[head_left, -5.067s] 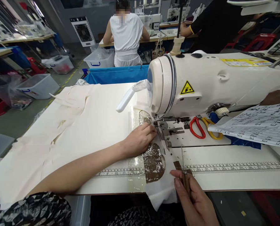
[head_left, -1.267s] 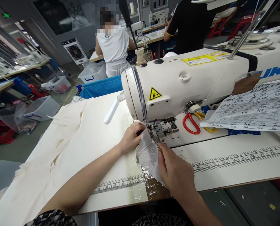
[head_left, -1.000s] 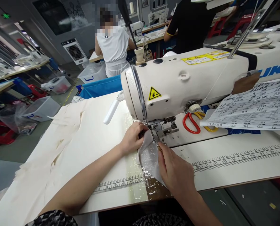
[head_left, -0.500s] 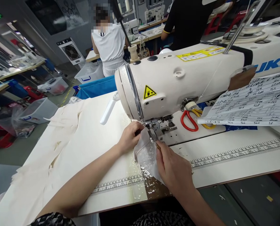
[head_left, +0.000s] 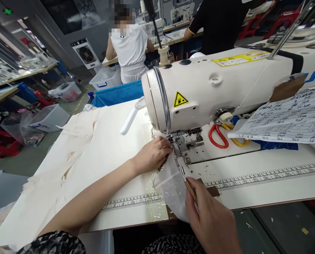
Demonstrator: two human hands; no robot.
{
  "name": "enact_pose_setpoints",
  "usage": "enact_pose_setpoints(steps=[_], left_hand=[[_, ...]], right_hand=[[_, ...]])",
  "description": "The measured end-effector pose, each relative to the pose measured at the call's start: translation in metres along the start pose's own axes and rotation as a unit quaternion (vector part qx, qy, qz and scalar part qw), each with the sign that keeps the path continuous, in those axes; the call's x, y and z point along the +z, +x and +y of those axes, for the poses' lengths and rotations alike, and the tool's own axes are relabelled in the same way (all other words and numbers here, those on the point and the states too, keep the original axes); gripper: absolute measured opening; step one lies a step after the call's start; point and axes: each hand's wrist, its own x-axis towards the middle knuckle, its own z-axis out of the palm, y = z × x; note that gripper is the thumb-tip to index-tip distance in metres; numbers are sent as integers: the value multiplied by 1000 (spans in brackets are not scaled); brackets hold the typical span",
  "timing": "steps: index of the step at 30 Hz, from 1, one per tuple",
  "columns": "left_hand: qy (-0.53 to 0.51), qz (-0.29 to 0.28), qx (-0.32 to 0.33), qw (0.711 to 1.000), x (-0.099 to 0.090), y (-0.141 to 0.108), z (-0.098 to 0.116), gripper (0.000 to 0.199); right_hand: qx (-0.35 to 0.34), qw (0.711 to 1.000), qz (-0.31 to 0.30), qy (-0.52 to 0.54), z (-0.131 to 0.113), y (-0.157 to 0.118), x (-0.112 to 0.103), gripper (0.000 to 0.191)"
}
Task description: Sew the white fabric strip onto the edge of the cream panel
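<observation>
My left hand point(head_left: 153, 156) is closed at the needle area of a white sewing machine point(head_left: 194, 95), its fingertips pinching the edge of a pale, thin piece of fabric point(head_left: 173, 188). That fabric hangs over the table's front edge. In my right hand point(head_left: 212, 215) is a slim tool with a brown wooden handle point(head_left: 191, 190) and a thin metal shaft. Its metal end reaches up beside the presser foot point(head_left: 171, 138), over the fabric. Its exact tip is hard to make out there.
Scissors with red and yellow handles point(head_left: 218, 137) lie under the machine arm, near a handwritten sheet point(head_left: 284, 120). Pale fabric pieces point(head_left: 75, 141) spread over the table's left side. A printed ruler point(head_left: 131, 203) runs along the front. Two people point(head_left: 129, 49) sit beyond a blue cloth bin point(head_left: 117, 94).
My right hand has drawn back toward me, showing more of the tool's handle and shaft. The left hand stays by the needle with its fingers more closed. The view has shifted slightly left.
</observation>
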Motion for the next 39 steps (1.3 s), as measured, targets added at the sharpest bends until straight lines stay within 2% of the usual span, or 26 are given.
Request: enact_pose_setpoints(steps=[3, 6, 11, 15, 20, 27, 34, 39], left_hand=[[20, -28, -14, 999, -3, -1, 12, 33], [44, -21, -42, 998, 2, -1, 25, 31], [58, 6, -69, 996, 11, -6, 39, 37], [44, 16, -52, 998, 12, -13, 39, 40], [29, 20, -57, 998, 13, -17, 37, 41], [64, -14, -87, 994, 14, -15, 41, 47], [82, -56, -129, 987, 9, -11, 51, 50], [110, -71, -127, 983, 11, -15, 56, 54]], right_hand=[[28, 996, -60, 62, 3, -25, -13, 25], [6, 993, -92, 75, 7, -34, -19, 19], [-54, 996, -69, 22, 12, -29, -19, 26], [-70, 996, -60, 5, 16, -29, -17, 28], [-69, 994, -85, -9, 15, -25, -18, 24], [-83, 995, -40, -49, 9, -2, -21, 28], [-97, 992, -60, -57, 12, 4, -16, 27], [-90, 994, -36, -57, 10, 10, -14, 27]])
